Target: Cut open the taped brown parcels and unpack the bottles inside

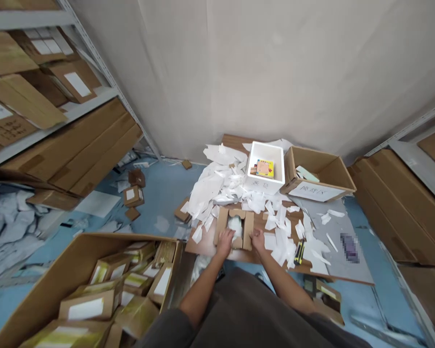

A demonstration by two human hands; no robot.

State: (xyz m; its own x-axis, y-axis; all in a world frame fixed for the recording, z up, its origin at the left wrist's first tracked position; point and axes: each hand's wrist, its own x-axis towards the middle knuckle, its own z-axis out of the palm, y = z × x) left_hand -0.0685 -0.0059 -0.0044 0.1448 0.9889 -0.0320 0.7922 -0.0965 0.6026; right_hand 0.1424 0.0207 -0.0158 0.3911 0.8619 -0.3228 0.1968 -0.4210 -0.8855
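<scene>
A small cardboard box (247,231) lies on the brown table in front of me, its flaps spread open. Something whitish, perhaps wrapped in plastic (235,225), shows inside; its kind I cannot make out. My left hand (224,242) is closed on the box's near left side, with fingertips reaching over the edge by the whitish contents. On the opposite side, my right hand (258,239) grips the right flap with bent fingers. Torn white paper (217,176) is heaped just behind the box. A yellow and black cutter knife (299,252) rests to the right of my right hand.
A white foam box (264,187) with small packets stands at the table's back, beside an open cardboard carton (321,192). At lower left a large carton (130,237) holds several taped parcels. Shelves with boxes (76,79) flank both sides. Scraps litter the blue floor (159,193).
</scene>
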